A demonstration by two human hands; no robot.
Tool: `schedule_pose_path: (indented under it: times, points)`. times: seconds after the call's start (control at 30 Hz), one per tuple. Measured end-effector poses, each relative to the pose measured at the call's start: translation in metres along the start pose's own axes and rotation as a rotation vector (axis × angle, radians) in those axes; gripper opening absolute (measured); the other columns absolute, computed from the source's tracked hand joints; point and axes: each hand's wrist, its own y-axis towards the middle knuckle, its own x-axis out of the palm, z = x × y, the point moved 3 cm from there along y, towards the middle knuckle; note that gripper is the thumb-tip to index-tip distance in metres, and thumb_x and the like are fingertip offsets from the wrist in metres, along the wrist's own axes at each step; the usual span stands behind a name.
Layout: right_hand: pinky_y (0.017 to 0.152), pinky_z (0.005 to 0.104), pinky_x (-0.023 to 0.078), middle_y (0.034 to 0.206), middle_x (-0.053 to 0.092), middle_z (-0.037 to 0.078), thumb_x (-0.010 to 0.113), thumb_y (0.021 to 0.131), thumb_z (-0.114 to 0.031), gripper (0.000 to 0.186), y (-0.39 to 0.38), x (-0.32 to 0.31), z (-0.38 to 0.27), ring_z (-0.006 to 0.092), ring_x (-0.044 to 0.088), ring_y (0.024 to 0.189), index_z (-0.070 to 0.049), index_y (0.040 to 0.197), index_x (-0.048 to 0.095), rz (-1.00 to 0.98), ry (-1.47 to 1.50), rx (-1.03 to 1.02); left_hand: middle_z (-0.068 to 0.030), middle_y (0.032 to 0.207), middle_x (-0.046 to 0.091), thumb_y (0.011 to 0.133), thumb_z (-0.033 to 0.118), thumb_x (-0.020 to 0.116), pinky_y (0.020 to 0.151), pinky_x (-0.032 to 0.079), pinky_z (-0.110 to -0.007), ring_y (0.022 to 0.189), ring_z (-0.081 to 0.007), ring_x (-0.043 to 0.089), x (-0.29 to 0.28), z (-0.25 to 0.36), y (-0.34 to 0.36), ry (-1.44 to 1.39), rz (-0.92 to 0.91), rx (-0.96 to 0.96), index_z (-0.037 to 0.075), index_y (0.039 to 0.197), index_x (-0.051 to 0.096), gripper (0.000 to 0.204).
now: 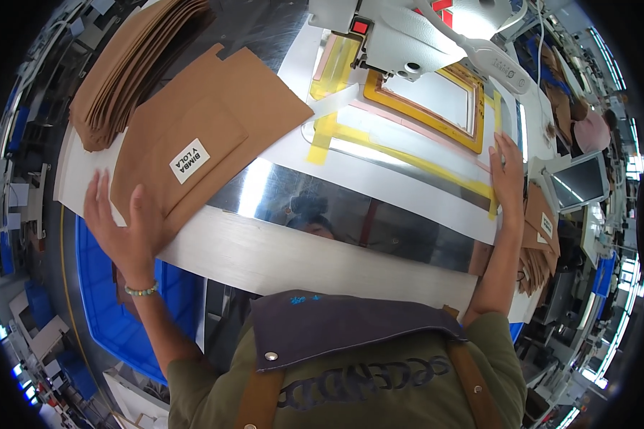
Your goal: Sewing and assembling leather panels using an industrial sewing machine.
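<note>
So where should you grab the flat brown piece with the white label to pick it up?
Take the brown cut piece at its near-left edge, beside the left hand. It lies flat on the table, so slide fingers under that edge, which probably lifts easiest.

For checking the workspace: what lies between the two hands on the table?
In the head view, between left hand and right hand lies only shiny metal table.

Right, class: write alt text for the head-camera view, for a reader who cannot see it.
A person's left hand lies flat on a brown cut piece with a white label, on a shiny metal worktable. The right hand rests at the edge of a yellow-taped template under a white sewing machine. A stack of brown pieces sits beyond the left hand.
</note>
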Motion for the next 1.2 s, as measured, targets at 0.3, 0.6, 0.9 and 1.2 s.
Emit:
schedule_pose_path:
  times: [0.3,0.6,0.9,1.2]
  points:
    - [0.124,0.0430,0.035,0.158,0.052,0.018,0.056,0.111,-0.029,0.046,-0.001,-0.003,-0.007,0.0345,0.045,0.148,-0.006,0.150,0.060,-0.021,0.004,0.018,-0.0125,0.126,0.071,0.094,0.002,0.071,0.096,0.057,-0.040,0.115,-0.0307,0.068,0.045,0.095,-0.002,-0.059,-0.291,0.452,0.000,0.134,0.069,0.040]
    - [0.125,0.0440,0.033,0.159,0.052,0.020,0.054,0.111,-0.029,0.046,0.001,0.000,-0.004,0.0357,0.044,0.148,-0.003,0.149,0.060,-0.035,-0.025,-0.025,-0.0057,0.111,0.075,0.106,0.008,0.059,0.087,0.057,-0.028,0.094,-0.0124,0.072,-0.007,0.069,0.070,-1.256,-0.483,-0.352,-0.002,0.124,0.066,0.022]
    - [0.125,0.0446,0.033,0.159,0.051,0.020,0.053,0.111,-0.026,0.046,0.002,0.005,0.004,0.0363,0.044,0.148,-0.002,0.150,0.057,-0.038,-0.055,-0.062,-0.0094,0.136,0.069,0.104,0.014,0.062,0.097,0.056,-0.030,0.121,-0.0133,0.067,0.048,0.023,0.040,-1.234,-0.632,-0.561,0.000,0.150,0.052,0.049]
    - [0.119,0.0415,0.041,0.151,0.062,0.016,0.059,0.109,-0.025,0.039,0.006,-0.038,-0.011,0.0327,0.057,0.140,-0.002,0.139,0.068,0.075,0.016,0.005,-0.0109,0.127,0.072,0.096,0.005,0.072,0.085,0.058,-0.032,0.111,-0.0240,0.071,0.035,0.010,0.017,-0.504,-0.194,-0.093,0.005,0.132,0.072,0.036]
